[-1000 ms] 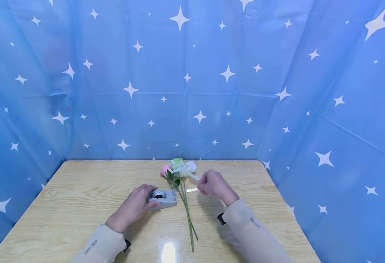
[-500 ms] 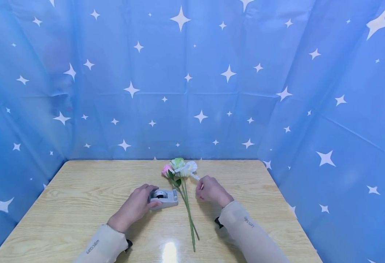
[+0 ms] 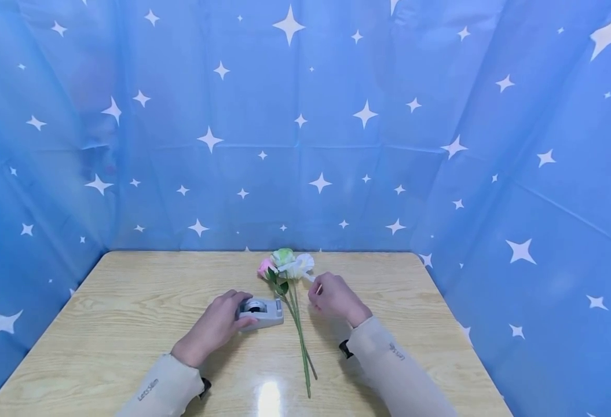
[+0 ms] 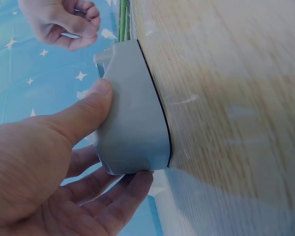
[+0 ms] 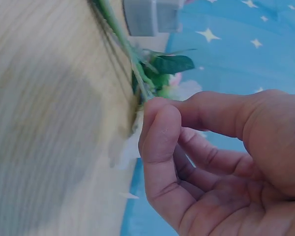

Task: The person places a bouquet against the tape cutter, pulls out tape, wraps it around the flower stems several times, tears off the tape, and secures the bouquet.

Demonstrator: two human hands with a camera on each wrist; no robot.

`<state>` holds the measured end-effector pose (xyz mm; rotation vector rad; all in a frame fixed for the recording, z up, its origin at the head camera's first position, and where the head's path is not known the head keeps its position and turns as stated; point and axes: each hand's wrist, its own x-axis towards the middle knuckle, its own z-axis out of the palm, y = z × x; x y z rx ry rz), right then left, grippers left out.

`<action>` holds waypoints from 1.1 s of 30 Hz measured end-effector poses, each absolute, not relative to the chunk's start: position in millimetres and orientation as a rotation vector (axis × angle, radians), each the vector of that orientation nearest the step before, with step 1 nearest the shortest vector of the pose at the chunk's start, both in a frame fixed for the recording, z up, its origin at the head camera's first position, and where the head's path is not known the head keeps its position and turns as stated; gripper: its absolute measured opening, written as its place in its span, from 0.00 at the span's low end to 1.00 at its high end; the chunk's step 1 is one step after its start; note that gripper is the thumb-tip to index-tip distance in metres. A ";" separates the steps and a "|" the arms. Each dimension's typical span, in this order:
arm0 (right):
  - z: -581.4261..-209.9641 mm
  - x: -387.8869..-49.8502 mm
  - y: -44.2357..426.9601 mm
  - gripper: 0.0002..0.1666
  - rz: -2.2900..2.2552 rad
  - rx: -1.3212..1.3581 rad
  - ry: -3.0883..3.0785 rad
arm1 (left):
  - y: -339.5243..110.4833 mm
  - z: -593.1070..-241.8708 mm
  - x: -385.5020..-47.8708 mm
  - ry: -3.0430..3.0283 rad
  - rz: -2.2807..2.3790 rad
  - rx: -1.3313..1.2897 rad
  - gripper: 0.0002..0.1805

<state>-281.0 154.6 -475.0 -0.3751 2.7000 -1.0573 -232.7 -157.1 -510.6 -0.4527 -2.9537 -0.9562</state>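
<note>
My left hand (image 3: 216, 324) grips a grey tape dispenser (image 3: 267, 313) standing on the table, thumb along one side and fingers round the other. In the left wrist view the dispenser's smooth side (image 4: 132, 108) fills the middle. To the right of the flower stems, my right hand (image 3: 337, 298) is held with thumb and index fingertip pinched together. A barely visible bit of clear tape (image 5: 149, 93) shows at those fingertips. Three artificial flowers lie between the hands: a pink one (image 3: 266, 268), a green-white one (image 3: 282, 256) and a white one (image 3: 300, 266), their green stems (image 3: 302, 341) crossing.
The wooden table (image 3: 143, 313) extends to both sides of the hands. Behind it and along the sides hangs a blue curtain (image 3: 253, 116) with white stars. The flower heads lie near the table's far edge.
A second ago a shiny strip showed between the stems and my right hand; it is no longer visible in the head view. That hand has shifted slightly left. My left hand stays on the dispenser.
</note>
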 end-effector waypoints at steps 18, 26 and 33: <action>-468.1 -275.9 159.3 0.09 -1.114 -0.359 2.708 | -109.8 -487.6 -191.9 -2.678 -0.688 -0.483 0.16; -470.6 -276.5 155.0 0.09 -1.091 -0.407 2.721 | -51.4 -495.8 -183.8 -2.884 -0.840 -0.572 0.29; -469.7 -275.9 152.8 0.11 -1.094 -0.400 2.710 | -27.3 -525.4 -205.7 -2.962 -0.675 -0.580 0.34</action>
